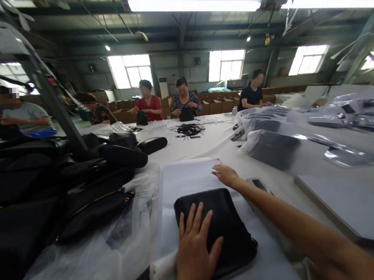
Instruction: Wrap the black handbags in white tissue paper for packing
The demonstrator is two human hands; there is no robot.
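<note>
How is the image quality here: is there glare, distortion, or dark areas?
Head view: ceiling lights and windows are blown out; wide-angle distortion bends the edges; the black bags at left lose detail in shadow; left hand and pouch stay readable.

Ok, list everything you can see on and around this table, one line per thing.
black bag: one, black, flat on the white sheets near the front edge.
white sheets: a stack, white, under the bag.
pile of black bags: many, black, left side of the table.
bagged items: several, dark in clear plastic, right side.
clear plastic wrap: loose, front left.
phone: one, dark, beside the right forearm.
seated workers: five, far side and left of the table.
left hand: flat, fingers spread, on the black bag.
right hand: on the far edge of the white sheets.
</note>
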